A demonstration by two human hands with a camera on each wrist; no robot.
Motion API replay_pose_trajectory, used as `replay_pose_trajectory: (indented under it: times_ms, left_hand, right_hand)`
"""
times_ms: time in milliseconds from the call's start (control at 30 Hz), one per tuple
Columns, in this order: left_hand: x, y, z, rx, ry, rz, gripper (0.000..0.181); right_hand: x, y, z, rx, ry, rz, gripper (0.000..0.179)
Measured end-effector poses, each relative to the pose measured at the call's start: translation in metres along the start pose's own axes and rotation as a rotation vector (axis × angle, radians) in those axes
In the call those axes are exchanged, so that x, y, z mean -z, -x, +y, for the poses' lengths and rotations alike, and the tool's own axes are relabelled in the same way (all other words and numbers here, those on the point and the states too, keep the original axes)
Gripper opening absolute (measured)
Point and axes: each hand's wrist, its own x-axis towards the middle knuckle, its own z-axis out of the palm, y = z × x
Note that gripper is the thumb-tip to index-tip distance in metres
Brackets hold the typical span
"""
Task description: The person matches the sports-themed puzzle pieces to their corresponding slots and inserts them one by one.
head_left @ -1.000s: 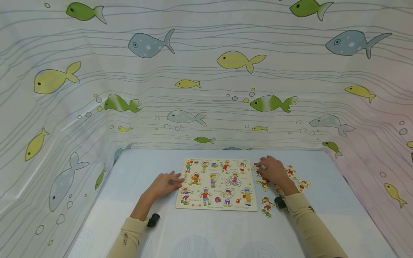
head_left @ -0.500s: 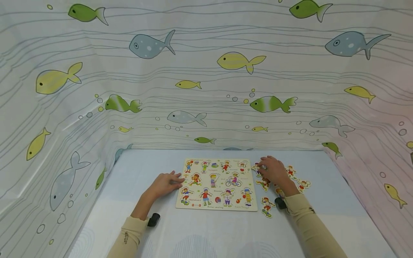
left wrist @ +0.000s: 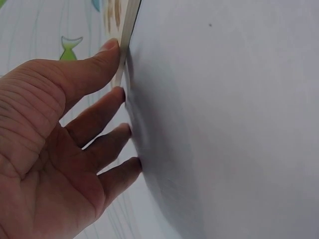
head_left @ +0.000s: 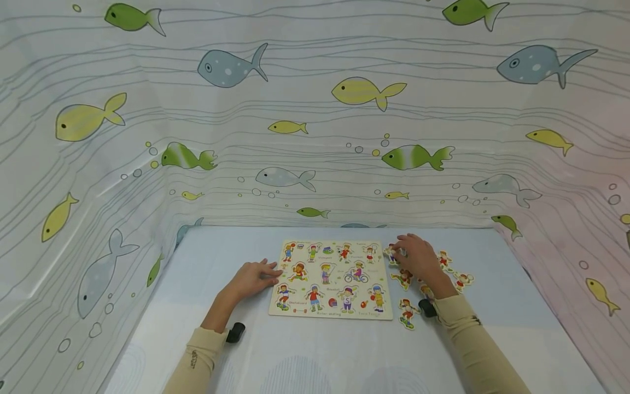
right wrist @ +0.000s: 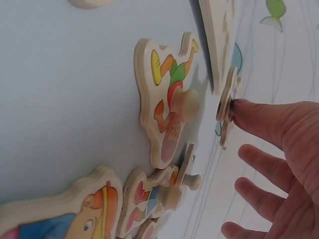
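Resting at the left edge of the puzzle board [head_left: 273,312], which lies at lower centre of the head view, the left hand [head_left: 253,279] has a released grip, its fingers extended and clasping nothing. The right hand [head_left: 418,257] sets its thumb against a wooden piece [right wrist: 227,110] just beside the board's upper right corner; its other visible fingers are spread, and whether a hidden finger completes the grip cannot be told. If contact is only one-sided, the piece may tip or slide; crowding could let the hand jostle the adjacent running-figure piece [right wrist: 177,74] across the surface [head_left: 216,257]. A push from the left hand might likewise skew the board. Compared with one second earlier, hands, board and loose pieces [head_left: 407,313] keep their arrangement; the whole scene merely sits slightly higher in the frame.
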Motion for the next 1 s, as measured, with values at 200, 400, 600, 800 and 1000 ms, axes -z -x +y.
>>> replay_pose_trajectory:
  times_ms: [200, 400, 600, 800, 1000]
  left_hand:
    - [0.0, 0.0, 0.0, -0.001, -0.013, 0.001, 0.029]
    - [0.0, 0.0, 0.0, -0.009, -0.008, -0.002, 0.029]
    - [0.001, 0.0, 0.0, 0.002, -0.018, -0.006, 0.029]
    - [0.0, 0.0, 0.0, -0.01, -0.022, -0.006, 0.029]
    - [0.001, 0.0, -0.001, -0.012, -0.022, -0.007, 0.029]
  right_hand:
    - [0.002, 0.001, -0.006, -0.004, -0.008, 0.005, 0.016]
    - [0.005, 0.004, -0.017, -0.001, -0.04, 0.007, 0.015]
    - [0.005, 0.006, -0.029, 0.046, -0.027, 0.008, 0.014]
    - [0.008, 0.008, -0.046, 0.06, 0.014, 0.005, 0.015]
    - [0.009, 0.011, -0.066, 0.076, 0.069, -0.01, 0.017]
